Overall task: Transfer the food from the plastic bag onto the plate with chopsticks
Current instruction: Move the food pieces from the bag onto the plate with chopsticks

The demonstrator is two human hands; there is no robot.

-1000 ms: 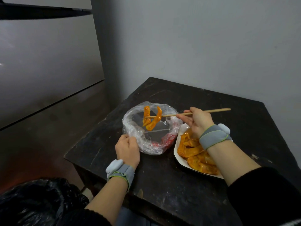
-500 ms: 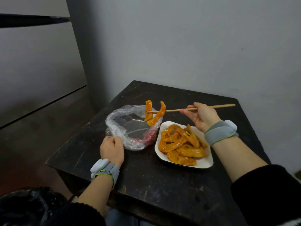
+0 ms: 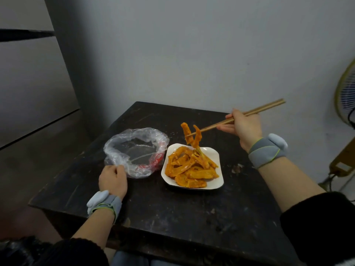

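Note:
A clear plastic bag (image 3: 134, 150) with red print lies open on the dark table; I see no orange food inside it. My left hand (image 3: 112, 179) pinches the bag's near edge. To its right stands a white plate (image 3: 216, 184) piled with orange, sauce-coated food strips (image 3: 189, 167). My right hand (image 3: 243, 128) grips wooden chopsticks (image 3: 249, 113), whose tips pinch two orange strips (image 3: 192, 135) hanging just above the plate's far edge.
The dark, scuffed wooden table (image 3: 172, 217) has its near-left corner close to my left wrist. A standing fan (image 3: 345, 96) is at the right edge. A grey wall rises behind the table. Small crumbs (image 3: 236, 168) lie right of the plate.
My right hand has carried the chopsticks and the two strips rightward, from above the bag to above the plate. The left hand stays on the bag's edge. My head view shifted right.

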